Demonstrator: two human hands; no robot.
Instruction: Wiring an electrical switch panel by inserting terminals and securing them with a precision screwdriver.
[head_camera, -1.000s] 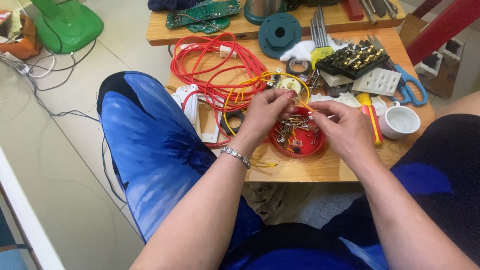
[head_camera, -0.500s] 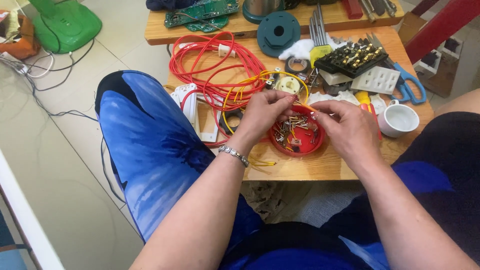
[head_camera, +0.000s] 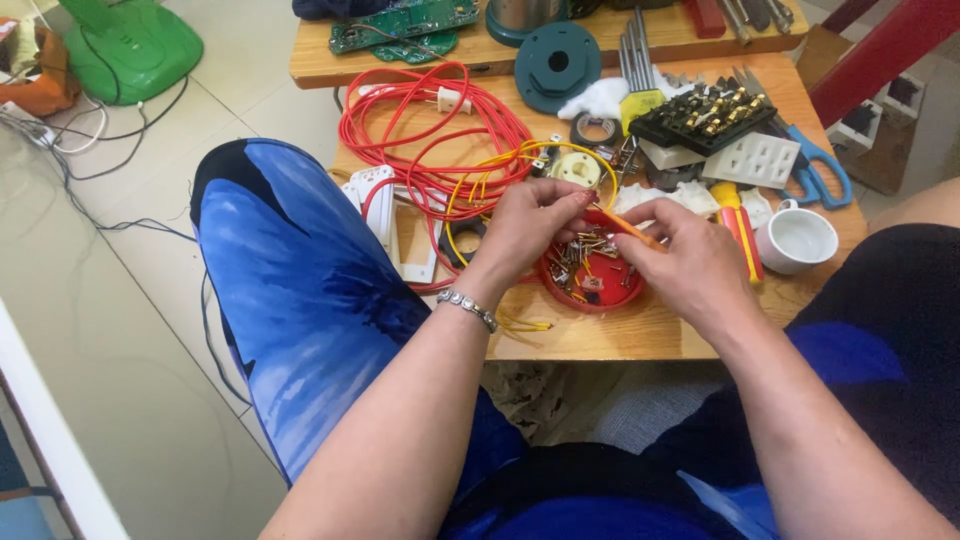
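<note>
Our left hand (head_camera: 535, 222) is pinching one end of a thin orange stick (head_camera: 628, 227), maybe a small screwdriver, and our right hand (head_camera: 690, 262) is gripping the other end, so both hands are closed on it. We are holding it just above a small red dish (head_camera: 590, 295) full of tiny metal screws and bits, near the front edge of the wooden bench (head_camera: 620, 335).

We think a few things could go badly here. The dish is sitting close to the edge, so a bump from a wrist could be tipping it and spilling the little parts onto the floor. The red cable (head_camera: 420, 140) and yellow wires (head_camera: 480, 190) are lying right by our left hand and could be catching a finger. The white cup (head_camera: 797, 240) is standing near our right hand, so a wide elbow move could be knocking it over.
</note>
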